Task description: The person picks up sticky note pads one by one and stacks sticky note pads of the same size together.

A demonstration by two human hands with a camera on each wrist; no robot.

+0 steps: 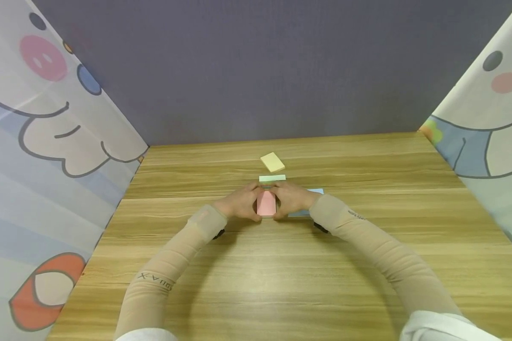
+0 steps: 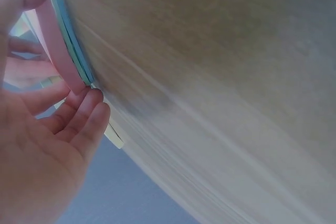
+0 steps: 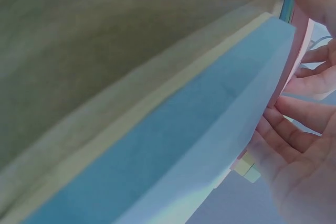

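Both hands hold a pink sticky note pad (image 1: 266,203) between them at the middle of the wooden table. My left hand (image 1: 242,202) grips its left side, thumb at the near edge and fingers toward the far edge. Mirroring it, my right hand (image 1: 293,199) grips the right side. Thin blue and green pads (image 2: 73,38) lie stacked under the pink one in the left wrist view. Beside the right hand is a light blue pad (image 3: 210,114) with a pale yellow layer beneath; in the head view that hand partly covers it.
Just beyond the hands lies a pale green pad (image 1: 272,178). Farther back a yellow sticky note pad (image 1: 272,162) sits at an angle. A dark grey panel (image 1: 281,71) rises at the table's back edge, and printed cartoon sheets (image 1: 47,142) flank both sides.
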